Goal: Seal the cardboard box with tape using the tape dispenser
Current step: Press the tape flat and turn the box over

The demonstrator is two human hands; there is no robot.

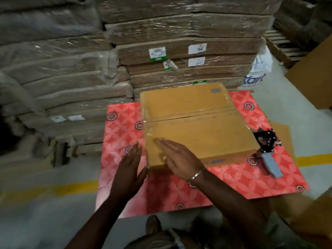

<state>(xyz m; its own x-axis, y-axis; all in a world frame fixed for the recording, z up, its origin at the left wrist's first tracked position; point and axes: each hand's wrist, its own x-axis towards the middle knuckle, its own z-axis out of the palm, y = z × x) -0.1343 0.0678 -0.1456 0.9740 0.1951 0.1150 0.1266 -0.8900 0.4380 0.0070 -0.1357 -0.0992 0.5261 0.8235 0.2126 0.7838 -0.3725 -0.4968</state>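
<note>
Resting under right hand (177,157): box (197,123)

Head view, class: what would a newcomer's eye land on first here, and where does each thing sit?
The brown box catches the eye first, lying flaps closed on a red patterned sheet on the floor. The right hand lies flat on the box's near left corner, and the left hand is open against its left side. The tape dispenser lies unheld on the sheet at the box's right end.
</note>
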